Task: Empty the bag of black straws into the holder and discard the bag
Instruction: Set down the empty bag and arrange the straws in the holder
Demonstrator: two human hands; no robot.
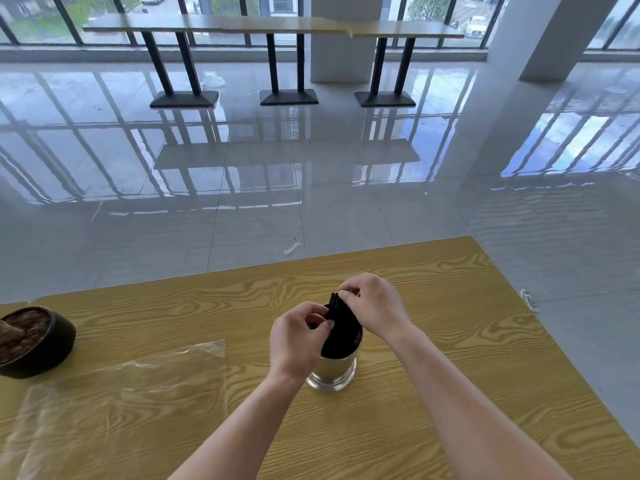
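A bundle of black straws (341,327) stands in a shiny metal holder (332,372) on the wooden table (450,341). My left hand (298,337) pinches the straws from the left near their tops. From the right, my right hand (374,306) grips the upper ends with its fingertips. The clear plastic bag (131,393) lies flat and empty on the table to the left, apart from both hands.
A dark round bowl (33,341) sits at the table's left edge. The table's far edge runs just behind the holder, with glossy tiled floor beyond. A long high table (270,26) on black legs stands by the windows. Small litter (292,248) lies on the floor.
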